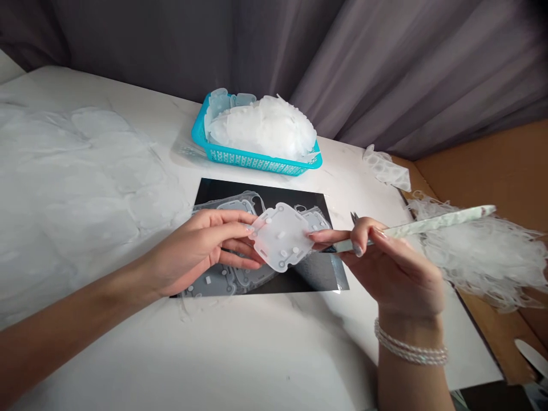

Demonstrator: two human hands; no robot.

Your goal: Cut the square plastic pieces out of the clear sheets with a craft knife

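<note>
My left hand (214,242) pinches the left edge of a thin, translucent white silicone-like pad (280,237) between thumb and fingers. The pad has scalloped edges, small slots and raised studs, and is held above a black sheet (295,187). At its right edge, a fingertip of my right hand (391,262) touches it. That hand also grips a slim tool (440,221), which looks like tweezers with a pale mottled body; its narrow end points left. More moulded pads (212,281), with thin clear film around them, lie on the black sheet.
Behind the sheet stands a blue basket (257,161) heaped with white pads. Large translucent sheets (85,188) cover the table's left side. A tangle of clear trimmings (483,251) lies at the right by a cardboard box (488,165). A perforated scrap (387,168) sits near the grey curtain (265,51).
</note>
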